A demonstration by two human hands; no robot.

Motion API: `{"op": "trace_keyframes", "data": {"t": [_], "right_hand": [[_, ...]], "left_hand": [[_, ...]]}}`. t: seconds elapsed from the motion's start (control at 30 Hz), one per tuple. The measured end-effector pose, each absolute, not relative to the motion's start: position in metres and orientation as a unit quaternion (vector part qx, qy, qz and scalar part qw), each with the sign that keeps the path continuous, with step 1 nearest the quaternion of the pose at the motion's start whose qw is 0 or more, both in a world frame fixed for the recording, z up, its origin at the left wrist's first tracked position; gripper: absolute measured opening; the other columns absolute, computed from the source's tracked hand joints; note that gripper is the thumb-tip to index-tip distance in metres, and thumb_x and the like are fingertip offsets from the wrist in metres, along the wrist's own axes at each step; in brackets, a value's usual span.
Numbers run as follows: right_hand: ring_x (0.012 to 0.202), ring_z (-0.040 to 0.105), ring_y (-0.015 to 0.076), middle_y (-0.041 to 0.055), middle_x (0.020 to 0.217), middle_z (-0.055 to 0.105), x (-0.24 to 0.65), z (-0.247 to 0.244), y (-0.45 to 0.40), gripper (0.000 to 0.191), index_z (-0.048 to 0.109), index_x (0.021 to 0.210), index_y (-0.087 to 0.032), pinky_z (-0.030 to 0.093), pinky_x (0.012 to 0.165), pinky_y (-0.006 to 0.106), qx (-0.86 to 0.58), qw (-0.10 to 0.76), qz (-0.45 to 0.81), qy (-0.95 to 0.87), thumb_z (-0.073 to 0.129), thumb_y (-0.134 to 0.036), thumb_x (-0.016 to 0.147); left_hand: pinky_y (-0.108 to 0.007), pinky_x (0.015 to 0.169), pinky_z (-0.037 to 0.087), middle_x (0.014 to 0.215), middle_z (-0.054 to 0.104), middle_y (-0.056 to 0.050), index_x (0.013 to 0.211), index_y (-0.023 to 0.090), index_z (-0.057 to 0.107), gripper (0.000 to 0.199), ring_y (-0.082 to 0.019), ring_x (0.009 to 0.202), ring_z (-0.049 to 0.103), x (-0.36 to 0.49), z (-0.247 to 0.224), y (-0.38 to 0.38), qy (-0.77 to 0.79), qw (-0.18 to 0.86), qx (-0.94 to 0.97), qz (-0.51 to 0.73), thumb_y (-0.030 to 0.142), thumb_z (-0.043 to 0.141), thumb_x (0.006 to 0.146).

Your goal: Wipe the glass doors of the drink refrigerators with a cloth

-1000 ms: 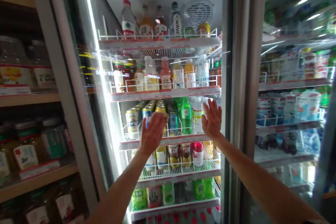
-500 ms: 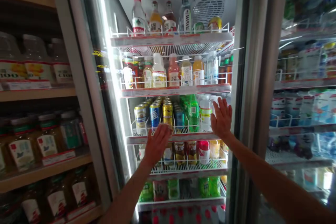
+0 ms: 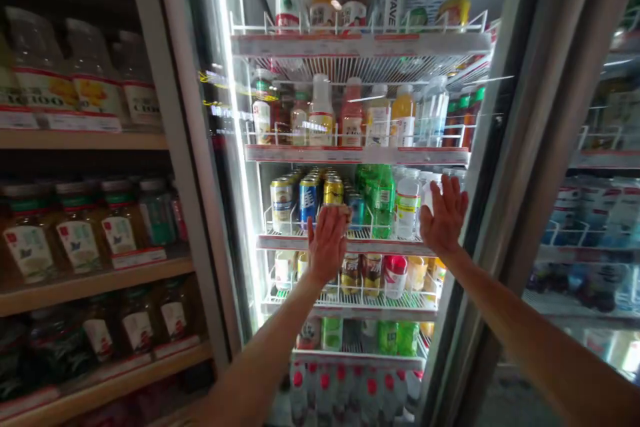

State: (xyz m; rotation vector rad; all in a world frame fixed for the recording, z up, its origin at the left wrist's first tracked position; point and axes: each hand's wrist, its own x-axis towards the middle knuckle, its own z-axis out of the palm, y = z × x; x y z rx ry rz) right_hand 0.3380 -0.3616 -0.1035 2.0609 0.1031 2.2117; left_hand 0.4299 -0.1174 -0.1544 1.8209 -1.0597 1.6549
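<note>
My left hand (image 3: 327, 240) is raised before the fridge's cans, its fingers together and the thumb apart. A small pale thing (image 3: 342, 212) shows at its fingertips; what it is I cannot make out. Higher and to the right, my right hand (image 3: 444, 213) is spread with nothing in it, palm forward, near the right side of the glass fridge door. Behind the hands are a gold can (image 3: 333, 191), a blue can (image 3: 308, 200) and green bottles (image 3: 383, 203). Reflections lie on the glass, and whether either palm touches it I cannot tell.
Wooden shelves (image 3: 85, 140) with juice bottles stand at the left. A metal door frame (image 3: 543, 113) runs down the right side, with another drinks fridge beyond it. White wire shelves (image 3: 360, 155) hold bottles and cans inside the fridge.
The view has shifted and tilted, so the fridge appears nearer. My left hand has moved up and right in the picture; my right hand has moved right and stays spread.
</note>
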Motion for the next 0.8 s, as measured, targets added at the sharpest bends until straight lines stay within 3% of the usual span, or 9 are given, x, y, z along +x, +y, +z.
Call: {"op": "trace_keyframes", "data": {"t": [0.13,0.2,0.3,0.4,0.57,0.67,0.8], "right_hand": [[0.133,0.038,0.0245,0.0066,0.148,0.035,0.328,-0.105,-0.311,0.050,0.039,0.138,-0.028,0.037,0.105,0.049,0.711,0.023,0.685,0.160,0.040,-0.021,0.089],[0.123,0.049,0.0191,0.0085,0.137,0.049,0.331,-0.106,-0.276,0.047,0.043,0.135,-0.025,0.046,0.098,0.039,0.732,0.005,0.632,0.255,0.040,-0.017,0.089],[0.117,0.054,0.0152,0.0091,0.124,0.060,0.349,-0.109,-0.233,0.042,0.048,0.131,-0.020,0.049,0.095,0.032,0.751,-0.026,0.584,0.306,0.037,-0.017,0.090],[0.120,0.051,0.0166,0.0092,0.127,0.059,0.369,-0.120,-0.209,0.040,0.050,0.129,-0.019,0.043,0.103,0.036,0.769,-0.009,0.586,0.255,0.037,-0.022,0.091],[0.135,0.034,0.0240,0.0071,0.144,0.043,0.385,-0.129,-0.201,0.044,0.048,0.132,-0.025,0.017,0.114,0.053,0.798,0.103,0.572,0.158,0.045,-0.036,0.089],[0.140,0.026,0.0226,0.0044,0.148,0.036,0.384,-0.077,-0.226,0.045,0.043,0.135,-0.028,0.012,0.115,0.053,0.790,0.145,0.581,0.134,0.043,-0.032,0.090],[0.142,0.020,0.0253,0.0062,0.153,0.026,0.366,0.001,-0.294,0.055,0.029,0.144,-0.024,0.013,0.114,0.057,0.738,0.111,0.665,0.023,0.038,-0.035,0.090]], "left_hand": [[-0.052,0.116,0.009,0.153,0.022,-0.010,0.147,0.021,0.006,0.065,-0.020,0.143,0.008,0.413,-0.149,-0.136,-0.352,0.317,0.691,0.545,0.018,0.034,0.089],[-0.050,0.116,0.015,0.152,0.024,-0.011,0.147,0.020,0.002,0.066,-0.019,0.143,0.011,0.416,-0.145,-0.127,-0.393,0.302,0.682,0.538,0.019,0.035,0.090],[-0.044,0.116,0.017,0.151,0.024,-0.015,0.147,0.015,0.004,0.069,-0.018,0.143,0.012,0.430,-0.146,-0.103,-0.403,0.275,0.652,0.579,0.029,0.040,0.091],[-0.044,0.116,0.014,0.151,0.024,-0.018,0.147,0.013,0.008,0.076,-0.021,0.143,0.012,0.447,-0.150,-0.080,-0.352,0.267,0.648,0.620,0.041,0.047,0.088],[-0.047,0.114,0.020,0.148,0.031,-0.018,0.147,0.015,0.010,0.085,-0.026,0.140,0.022,0.462,-0.154,-0.057,-0.386,0.189,0.668,0.607,0.050,0.053,0.083],[-0.046,0.114,0.019,0.149,0.029,-0.018,0.147,0.015,0.010,0.089,-0.027,0.140,0.021,0.463,-0.153,-0.055,-0.383,0.176,0.669,0.612,0.052,0.055,0.081],[-0.044,0.115,0.016,0.151,0.026,-0.015,0.147,0.019,0.011,0.089,-0.026,0.141,0.019,0.461,-0.153,-0.057,-0.380,0.174,0.669,0.614,0.054,0.057,0.080]]}}
